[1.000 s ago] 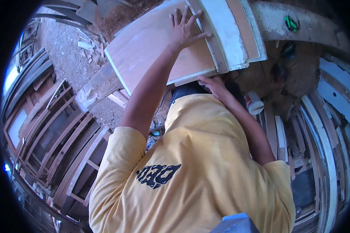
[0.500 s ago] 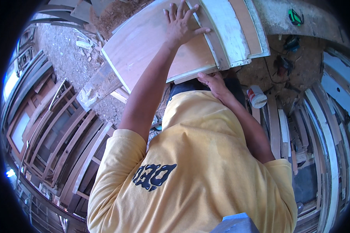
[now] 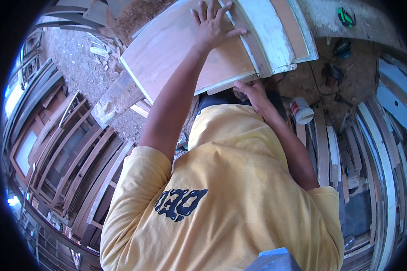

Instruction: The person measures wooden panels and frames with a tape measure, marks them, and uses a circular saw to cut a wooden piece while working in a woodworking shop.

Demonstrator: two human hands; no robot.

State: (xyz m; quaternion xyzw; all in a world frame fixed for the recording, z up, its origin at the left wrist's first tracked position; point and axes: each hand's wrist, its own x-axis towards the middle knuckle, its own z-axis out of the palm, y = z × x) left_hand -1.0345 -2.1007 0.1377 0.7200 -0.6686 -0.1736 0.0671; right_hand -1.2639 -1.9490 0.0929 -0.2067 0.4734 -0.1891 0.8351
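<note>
Centrally, toward the top of the view, a wide brown wooden panel (image 3: pixel 176 40) with pale edges lies flat in front of a person seen from above. The person's left hand (image 3: pixel 210 31) rests palm down on it, fingers open and spread, the thumb reaching out to a greyish slat (image 3: pixel 257 56) along the panel's right side. At the panel's near edge is the right hand (image 3: pixel 254 93), its thumb up by a narrow wooden strip (image 3: pixel 219 87); the other fingers are partly hidden, so whether they grip anything cannot be told.

Just right of the slat is a curved white-painted piece (image 3: pixel 271 43), then another brown strip with a white rim. Farther right, a green and black tape measure (image 3: pixel 346 17) sits on a pale, broad surface (image 3: pixel 321 18). Below that, a white tub (image 3: pixel 302 111) with red on its side stands near the right forearm. Stacked lengths of wood curve along both sides, and wood scraps (image 3: pixel 102 52) lie on the littered ground at upper left. A yellow T-shirt (image 3: pixel 239 194) fills the lower middle.
</note>
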